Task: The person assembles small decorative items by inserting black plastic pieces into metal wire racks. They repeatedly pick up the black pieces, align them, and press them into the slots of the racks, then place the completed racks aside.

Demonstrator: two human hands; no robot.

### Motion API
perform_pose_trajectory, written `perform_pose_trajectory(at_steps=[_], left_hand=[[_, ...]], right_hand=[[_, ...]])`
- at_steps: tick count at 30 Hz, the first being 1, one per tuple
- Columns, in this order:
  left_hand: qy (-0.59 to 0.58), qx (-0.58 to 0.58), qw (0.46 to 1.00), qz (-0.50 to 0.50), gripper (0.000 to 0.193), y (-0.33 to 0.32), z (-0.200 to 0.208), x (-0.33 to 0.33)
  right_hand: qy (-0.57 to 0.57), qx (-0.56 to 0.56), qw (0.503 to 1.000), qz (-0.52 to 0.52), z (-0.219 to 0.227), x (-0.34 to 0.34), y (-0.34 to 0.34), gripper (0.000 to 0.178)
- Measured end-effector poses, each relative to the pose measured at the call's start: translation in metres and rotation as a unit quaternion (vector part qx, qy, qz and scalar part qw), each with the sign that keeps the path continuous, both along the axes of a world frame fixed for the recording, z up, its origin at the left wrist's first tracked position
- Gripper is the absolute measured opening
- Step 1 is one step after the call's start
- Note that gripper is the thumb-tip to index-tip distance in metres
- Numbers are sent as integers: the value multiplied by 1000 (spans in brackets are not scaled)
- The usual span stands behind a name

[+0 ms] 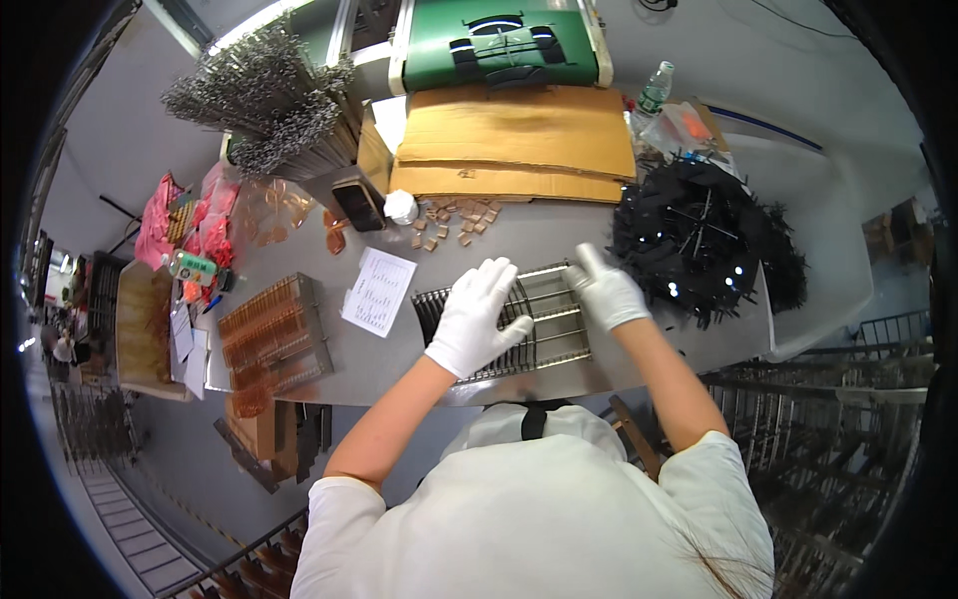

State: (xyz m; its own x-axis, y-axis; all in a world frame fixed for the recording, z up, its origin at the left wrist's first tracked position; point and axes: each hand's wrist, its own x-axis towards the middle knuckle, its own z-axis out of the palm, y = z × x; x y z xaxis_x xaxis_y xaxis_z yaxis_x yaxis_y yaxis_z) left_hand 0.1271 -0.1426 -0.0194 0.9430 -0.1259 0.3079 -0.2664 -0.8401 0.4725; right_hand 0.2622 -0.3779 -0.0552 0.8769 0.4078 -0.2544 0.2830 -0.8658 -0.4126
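A metal rack (559,307) of rods lies on the table before me, its left part filled with a row of dark thin pieces (427,311). Over these pieces rests my left hand (474,317) in a white glove, fingers stretched out and thumb apart. At the rack's far right corner is my right hand (611,294), also gloved; its visible fingers are extended and apart, with nothing seen in them. Just right of that hand is a large heap of black glossy pieces (689,235).
A handwritten paper (379,292) and an orange-filled rack (267,334) lie leftward. Beyond are small tan blocks (454,222), a white roll (401,207), a phone (357,205), cardboard (514,130) and a bundle of metal wires (269,105). A bottle (655,88) stands far right; a green conveyor (424,45) is behind.
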Motion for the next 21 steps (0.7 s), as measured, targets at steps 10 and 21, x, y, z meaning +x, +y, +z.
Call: perform_pose_trajectory(at_steps=[10,21], left_hand=[[42,129,989,-51,90,-12,-65,0],[98,-394,912,-61,89,0,-9,23]], right_hand=[[-97,-280,955,-30,26,74,-156,78],[-137,213,945,207,157,-30,-46,53]])
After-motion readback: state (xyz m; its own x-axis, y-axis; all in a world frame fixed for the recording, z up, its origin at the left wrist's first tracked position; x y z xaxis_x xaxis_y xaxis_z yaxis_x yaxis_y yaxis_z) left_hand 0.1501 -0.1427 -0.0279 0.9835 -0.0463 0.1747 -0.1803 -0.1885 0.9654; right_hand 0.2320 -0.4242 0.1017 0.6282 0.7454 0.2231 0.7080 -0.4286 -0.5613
